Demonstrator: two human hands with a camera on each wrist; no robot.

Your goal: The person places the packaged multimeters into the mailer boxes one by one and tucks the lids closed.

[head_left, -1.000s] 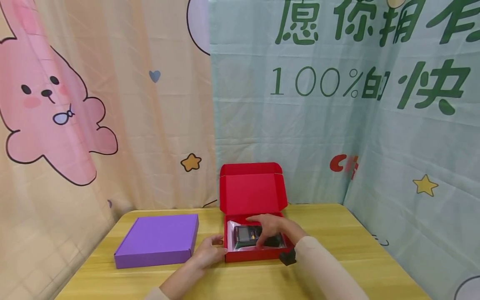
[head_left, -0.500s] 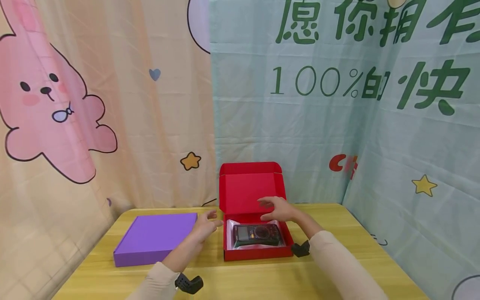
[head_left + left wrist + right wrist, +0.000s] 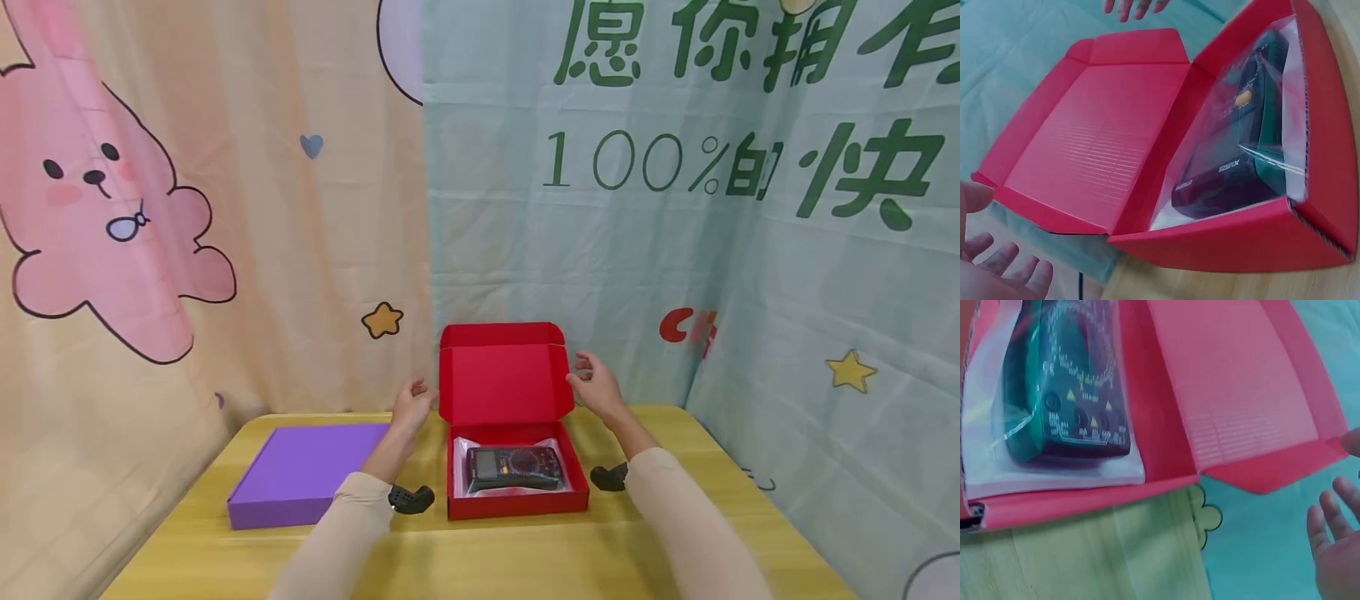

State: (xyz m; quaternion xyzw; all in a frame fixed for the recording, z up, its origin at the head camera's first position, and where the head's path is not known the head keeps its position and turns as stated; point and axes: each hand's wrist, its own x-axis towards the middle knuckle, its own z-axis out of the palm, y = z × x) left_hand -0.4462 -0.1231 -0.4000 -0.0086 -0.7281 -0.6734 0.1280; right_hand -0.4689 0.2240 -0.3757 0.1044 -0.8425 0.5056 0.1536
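A red cardboard box stands on the table with its lid raised at the back. Inside lies a dark multimeter in a clear plastic bag, on its back with the dial up. My left hand is at the lid's left edge, fingers spread and loosely bent; in the left wrist view its thumb is close to the lid's corner. On the other side, my right hand has its thumb at the lid's right corner. Whether either thumb touches the cardboard, I cannot tell.
A closed purple box lies to the left, partly behind my left forearm. The wooden table ends at the back against a printed curtain. Black wrist devices hang under both forearms.
My right hand has lifted from over the multimeter to the lid's right edge. My left hand has left the box's left wall and risen to the lid's left edge.
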